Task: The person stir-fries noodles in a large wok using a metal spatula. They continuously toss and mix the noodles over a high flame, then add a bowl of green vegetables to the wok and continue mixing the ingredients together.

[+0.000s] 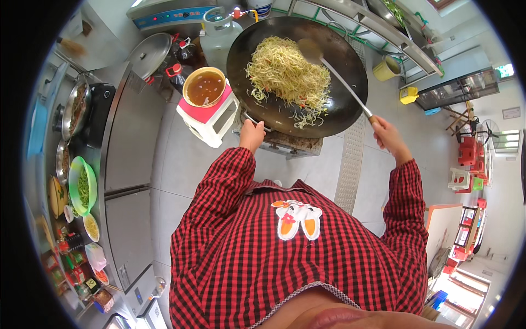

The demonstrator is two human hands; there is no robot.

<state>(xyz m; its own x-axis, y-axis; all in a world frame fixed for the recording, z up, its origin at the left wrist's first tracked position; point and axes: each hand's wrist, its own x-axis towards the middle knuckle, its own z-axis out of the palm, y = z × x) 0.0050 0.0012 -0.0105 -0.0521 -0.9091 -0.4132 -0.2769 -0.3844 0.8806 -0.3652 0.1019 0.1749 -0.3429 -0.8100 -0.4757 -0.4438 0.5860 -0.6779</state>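
Note:
A large dark wok [349, 98] rests on a burner stand [294, 144] in front of me, tilted in view. A heap of noodles [287, 70] with shreds of vegetable lies in its middle and left part, with loose strands nearer me. My left hand [252, 133] grips the wok's metal loop handle [259, 123] at the near rim. My right hand [388, 135] holds the wooden end of a long-handled metal ladle [345, 84]. The ladle's round head is over the wok, at the upper right edge of the noodles, and looks slightly blurred.
Left of the wok, a bowl of brown liquid [204, 88] stands on a white plastic stool [209, 127]. Behind are a gas cylinder [220, 41] and dark bottles [176, 78]. A steel counter [127, 135] at left bears a green basket [91, 187]. A yellow bucket [386, 69] is at right.

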